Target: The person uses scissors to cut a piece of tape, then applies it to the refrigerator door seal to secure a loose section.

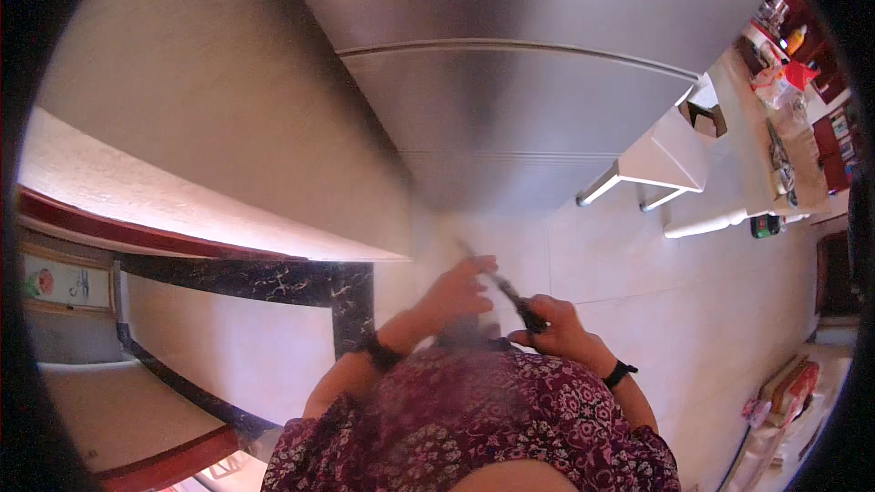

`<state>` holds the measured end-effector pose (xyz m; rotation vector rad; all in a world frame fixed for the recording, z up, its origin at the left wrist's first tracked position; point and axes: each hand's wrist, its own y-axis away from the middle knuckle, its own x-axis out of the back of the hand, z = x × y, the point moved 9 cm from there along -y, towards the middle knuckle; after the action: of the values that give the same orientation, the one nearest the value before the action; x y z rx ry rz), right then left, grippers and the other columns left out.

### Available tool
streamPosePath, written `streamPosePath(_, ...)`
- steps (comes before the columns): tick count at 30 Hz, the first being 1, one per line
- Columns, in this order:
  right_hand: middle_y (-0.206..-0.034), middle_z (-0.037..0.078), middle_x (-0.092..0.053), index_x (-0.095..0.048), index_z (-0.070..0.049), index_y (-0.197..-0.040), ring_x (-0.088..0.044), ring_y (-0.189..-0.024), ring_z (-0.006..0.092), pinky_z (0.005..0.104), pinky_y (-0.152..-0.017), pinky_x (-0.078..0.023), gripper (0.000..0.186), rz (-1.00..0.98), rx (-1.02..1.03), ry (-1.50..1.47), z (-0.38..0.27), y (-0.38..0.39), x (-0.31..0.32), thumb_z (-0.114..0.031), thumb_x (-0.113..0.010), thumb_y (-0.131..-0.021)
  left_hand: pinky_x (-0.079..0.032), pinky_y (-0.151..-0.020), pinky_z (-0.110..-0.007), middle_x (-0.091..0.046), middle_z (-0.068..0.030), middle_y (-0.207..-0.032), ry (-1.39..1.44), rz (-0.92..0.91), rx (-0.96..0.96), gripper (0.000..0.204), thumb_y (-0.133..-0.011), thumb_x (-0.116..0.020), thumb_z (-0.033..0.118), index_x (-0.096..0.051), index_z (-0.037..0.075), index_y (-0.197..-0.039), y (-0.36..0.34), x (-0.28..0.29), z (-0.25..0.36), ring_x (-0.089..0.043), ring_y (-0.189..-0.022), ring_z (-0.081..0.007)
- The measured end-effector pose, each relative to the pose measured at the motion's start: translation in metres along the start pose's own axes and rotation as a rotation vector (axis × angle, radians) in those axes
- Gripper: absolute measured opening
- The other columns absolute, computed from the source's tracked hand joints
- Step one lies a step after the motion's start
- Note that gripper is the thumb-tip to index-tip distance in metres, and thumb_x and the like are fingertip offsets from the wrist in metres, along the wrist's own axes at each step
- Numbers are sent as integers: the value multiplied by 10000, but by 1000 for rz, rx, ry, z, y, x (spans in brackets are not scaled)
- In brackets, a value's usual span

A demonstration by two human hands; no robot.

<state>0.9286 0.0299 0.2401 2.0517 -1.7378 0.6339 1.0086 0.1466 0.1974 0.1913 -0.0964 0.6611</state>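
Observation:
My right hand [561, 333] is closed round the dark handle of a long thin tool [521, 305] that looks like a knife. From that grip the tool slants up and to the left, and its far end fades into haze. My left hand [454, 293] is beside the tool's forward part, its fingers partly bent and apart. Whether its fingertips touch the tool cannot be made out. Both hands are in front of my patterned dark-red clothing, over the pale floor.
A tall grey metal cabinet, like a refrigerator [510, 100], stands straight ahead. A beige wall [228, 128] runs along the left, above a black marbled floor border [351, 296]. To the right are a white stool [661, 155] and a cluttered table [729, 118] with a red-and-white plastic bag [788, 82].

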Motion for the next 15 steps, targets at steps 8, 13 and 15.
streamPosePath(8,-932,133,-589,-556,-43,-1026,-567,-799,267,363,-687,-458,342,-259,75,-118,-35,-1,-86,-181,-665,-733,-465,-787,-289,-613,-59,-904,289,19,223,208,-876,-490,148,-598,5,-983,64,12,2,-574,-850,-157)
streamPosePath(13,-943,78,-626,-598,-41,-1035,-569,-789,131,279,-664,-461,267,-355,-75,-515,-51,-16,-114,-84,-645,-776,-469,-735,-268,-614,-75,-831,6,-67,78,127,-817,-523,83,-613,29,-889,94,56,59,-587,-791,-148)
streamPosePath(15,-951,62,-627,-616,-13,-1010,-571,-840,126,277,-737,-474,228,-289,-264,-812,-57,-31,-115,-40,-625,-784,-471,-712,-261,-608,-79,-817,-95,-79,12,115,-794,-527,63,-610,37,-868,105,85,62,-588,-784,-146)
